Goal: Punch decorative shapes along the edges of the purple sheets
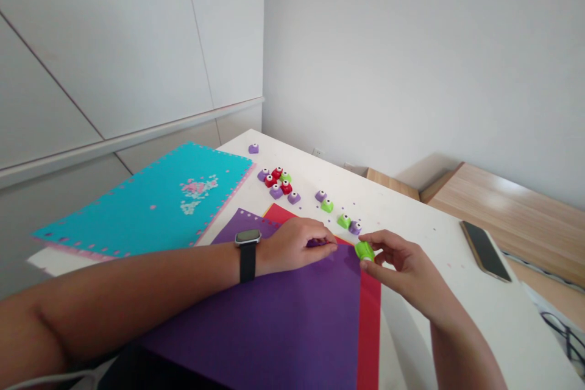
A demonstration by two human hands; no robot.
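A large purple paper sheet (283, 323) lies in front of me over a red sheet (369, 323) that shows along its right and far edges. My left hand (299, 245), with a black-strapped watch on the wrist, rests on the purple sheet, thumb and fingertips pinched at its far edge. Between the thumb and fingers of my right hand (397, 259) is a green craft punch (364, 250), at the purple sheet's far right corner. Small holes run along the far left edge of the purple sheet.
Several purple, red and green punches (275, 191) stand on the white table (411, 225), amid scattered paper bits. A blue sheet (150, 207) with punched edges and a small pile of cutouts (194, 192) lies left. At right are a phone (485, 250) and a wooden surface (512, 207).
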